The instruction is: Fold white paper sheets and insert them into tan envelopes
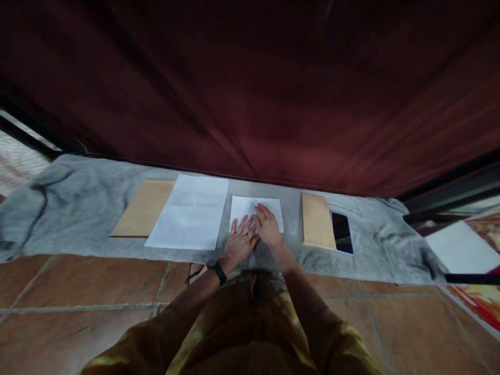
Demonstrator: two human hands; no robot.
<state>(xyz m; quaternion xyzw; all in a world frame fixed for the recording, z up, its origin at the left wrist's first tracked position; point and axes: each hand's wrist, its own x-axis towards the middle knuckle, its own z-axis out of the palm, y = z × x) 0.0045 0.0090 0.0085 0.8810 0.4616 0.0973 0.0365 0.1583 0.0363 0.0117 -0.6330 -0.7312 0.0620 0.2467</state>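
Observation:
A small white sheet of paper (255, 202), perhaps folded, lies on the grey cloth in front of me. My left hand (240, 242) rests flat on its lower left part, fingers stretched out and apart, with a dark watch on the wrist. My right hand (267, 226) lies on the middle of the same paper, its fingers extended and pointing up and left. The two hands nearly touch at the thumbs. Left of them is a stack of larger white paper (187, 213), partly over a brown envelope (142, 208).
A smaller brown envelope (318, 221) and a dark-screened phone (342, 233) lie to the right on the grey cloth (89, 208). Behind hangs a dark red curtain (273, 120). Tiled floor (97, 286) shows below. A white sheet (463, 247) is at far right.

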